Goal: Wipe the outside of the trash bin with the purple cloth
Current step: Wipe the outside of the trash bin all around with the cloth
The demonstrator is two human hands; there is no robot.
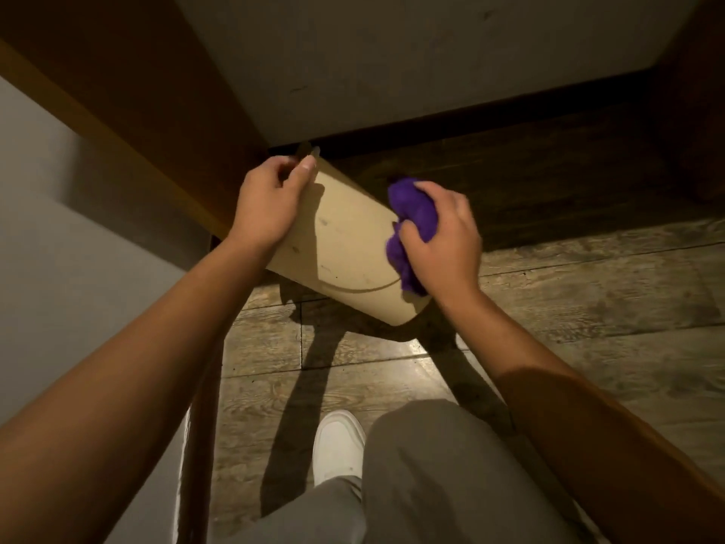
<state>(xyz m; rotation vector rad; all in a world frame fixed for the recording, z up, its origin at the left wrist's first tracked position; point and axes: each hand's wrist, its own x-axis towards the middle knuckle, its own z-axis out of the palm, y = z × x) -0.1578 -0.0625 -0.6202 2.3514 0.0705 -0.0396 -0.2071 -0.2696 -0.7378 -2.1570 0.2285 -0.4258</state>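
The beige trash bin (345, 245) is tilted over on its side, held up off the wooden floor (588, 292), between the two hands. The left hand (266, 202) grips one end, thumb laid along the outer wall and fingers curled over the edge up by the far corner; whether that end is the rim or the base is hard to tell from here. The right hand (443, 237) is closed around the bunched purple cloth (412, 225), pressing it against the bin's right flank, with the cloth spilling out above and below the fingers. The side facing up shows scuffs, dark specks and a curved line near the lower end.

Around it: a dark wooden panel (149, 123) runs diagonally on the left, just beside the left hand, with a pale wall (59, 229) beyond. A light grey surface (392, 64) fills the top, edged by a dark skirting strip where it meets the floor. That corner sits tight behind the bin's far end. Down below, a white shoe (337, 445) and a knee in grey trousers (439, 465) stand on the planks, well apart from the bin. The arms cast long shadows across the floor beneath it.
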